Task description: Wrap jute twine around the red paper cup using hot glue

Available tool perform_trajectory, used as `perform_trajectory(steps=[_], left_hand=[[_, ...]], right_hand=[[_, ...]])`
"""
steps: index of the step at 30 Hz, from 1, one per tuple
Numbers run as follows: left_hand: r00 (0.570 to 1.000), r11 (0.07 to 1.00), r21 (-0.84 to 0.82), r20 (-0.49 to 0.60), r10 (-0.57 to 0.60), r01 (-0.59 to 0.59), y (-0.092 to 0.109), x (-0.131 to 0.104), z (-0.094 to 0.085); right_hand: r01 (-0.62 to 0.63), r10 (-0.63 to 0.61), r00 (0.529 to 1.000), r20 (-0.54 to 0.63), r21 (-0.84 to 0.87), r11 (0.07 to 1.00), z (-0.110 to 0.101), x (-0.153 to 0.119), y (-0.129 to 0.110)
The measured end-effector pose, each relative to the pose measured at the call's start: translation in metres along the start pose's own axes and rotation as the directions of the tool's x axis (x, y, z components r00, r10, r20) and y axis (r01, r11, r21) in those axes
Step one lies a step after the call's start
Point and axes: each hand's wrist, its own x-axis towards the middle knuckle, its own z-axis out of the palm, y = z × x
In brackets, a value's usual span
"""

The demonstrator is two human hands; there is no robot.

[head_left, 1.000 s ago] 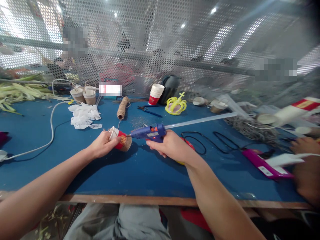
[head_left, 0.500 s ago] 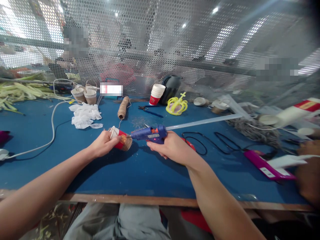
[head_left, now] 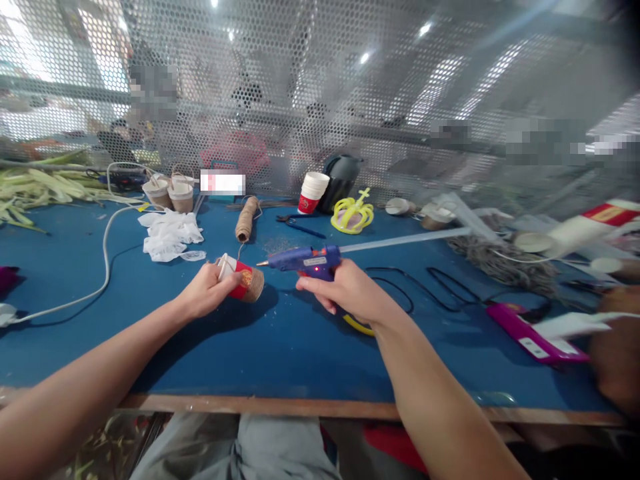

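Note:
My left hand [head_left: 210, 290] is closed around a red and white paper cup [head_left: 243, 281], tilted on its side, with brown twine wound round its lower end. A strand runs from the cup to a roll of twine [head_left: 247, 220] lying behind it. In my right hand [head_left: 345, 287] is a blue glue gun [head_left: 307, 261], its metal nozzle pointing left, just above and apart from the wound end of the cup. A long clear glue stick [head_left: 407, 239] sticks out of the gun's back.
Behind stand stacked paper cups [head_left: 313, 192], a dark kettle [head_left: 342, 181], a yellow crown-shaped piece [head_left: 353, 215] and pliers [head_left: 301, 224]. White gloves [head_left: 171, 235] and twine-wrapped cups [head_left: 181, 195] sit left. Rightward are black cable, grey cord [head_left: 525, 267] and a purple power strip [head_left: 535, 335].
The glue gun has moved up and slightly right, so its nozzle is off the twine-wound part of the cup. My left hand and the cup have hardly moved.

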Motion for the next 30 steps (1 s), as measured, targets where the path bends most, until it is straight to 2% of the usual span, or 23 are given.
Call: perform_trajectory(steps=[4,7,10,16,20,22,24,25,27,28,29,30], left_hand=[[0.997,0.997,-0.002,0.003,0.082,-0.082,0.002,-0.002,0.000],[0.996,0.997,0.003,0.012,0.083,-0.083,0.005,-0.004,0.001],[0.994,0.995,0.012,0.021,0.103,-0.103,0.008,-0.005,0.002],[0.987,0.986,0.046,0.041,0.155,-0.157,0.011,-0.005,0.003],[0.985,0.983,0.067,0.036,0.167,-0.169,0.014,-0.006,0.003],[0.984,0.980,0.089,0.025,0.177,-0.178,0.016,-0.007,0.004],[0.981,0.973,0.130,0.028,0.191,-0.193,0.017,-0.008,0.005],[0.980,0.968,0.152,0.035,0.197,-0.200,0.017,-0.008,0.005],[0.975,0.956,0.192,0.058,0.215,-0.222,0.017,-0.009,0.006],[0.971,0.950,0.204,0.070,0.226,-0.236,0.017,-0.009,0.006],[0.968,0.944,0.212,0.081,0.239,-0.251,0.017,-0.010,0.007],[0.963,0.938,0.217,0.095,0.254,-0.269,0.017,-0.010,0.007]], right_hand=[[0.025,-0.017,0.999,-0.041,0.204,0.979,-0.009,0.013,0.011],[0.010,0.044,0.979,-0.197,0.266,0.964,-0.018,0.029,0.018],[-0.104,0.152,0.935,-0.319,0.163,0.981,-0.028,0.050,0.027],[-0.281,0.251,0.885,-0.392,-0.021,0.959,-0.038,0.090,0.053],[-0.360,0.231,0.856,-0.463,-0.213,0.908,-0.037,0.102,0.059],[-0.369,0.184,0.847,-0.499,-0.301,0.880,-0.033,0.102,0.052],[-0.327,0.105,0.858,-0.503,-0.375,0.868,-0.024,0.097,0.037],[-0.278,0.054,0.875,-0.481,-0.407,0.870,-0.017,0.094,0.027],[-0.131,-0.047,0.931,-0.361,-0.452,0.882,-0.001,0.084,0.003],[-0.011,-0.112,0.964,-0.242,-0.453,0.891,0.008,0.080,-0.009],[0.198,-0.227,0.973,-0.027,-0.401,0.895,0.017,0.076,-0.021],[0.342,-0.309,0.939,0.149,-0.330,0.880,0.026,0.072,-0.032]])
